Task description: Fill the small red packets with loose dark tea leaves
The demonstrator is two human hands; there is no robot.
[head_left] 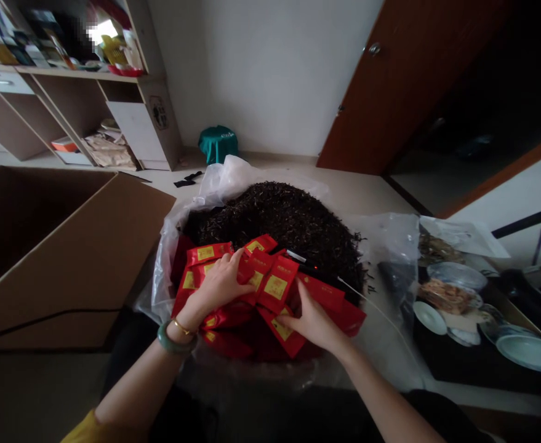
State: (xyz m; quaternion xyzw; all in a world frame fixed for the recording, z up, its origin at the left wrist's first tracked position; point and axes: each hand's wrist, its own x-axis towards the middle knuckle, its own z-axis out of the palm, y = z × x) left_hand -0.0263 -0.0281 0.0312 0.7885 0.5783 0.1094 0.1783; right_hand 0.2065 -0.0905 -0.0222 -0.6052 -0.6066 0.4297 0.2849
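A heap of dark, dry leaf pieces that looks like loose tea fills a clear plastic bag in front of me. Red packets with yellow labels, several of them, lie overlapping on its near side. My left hand, with a green bangle and a gold bracelet, curls over packets at the left, its thumb against one; some fingertips are hidden. From the right, my right hand grips a packet's edge, thumb on top. A dark slim tool with a silver end and a small red light lies behind the packets.
A large open cardboard box stands at left. On the right, a dark tray carries pale bowls and a clear container of brown pieces. Behind are a teal-covered bin or stool, a desk and a brown door.
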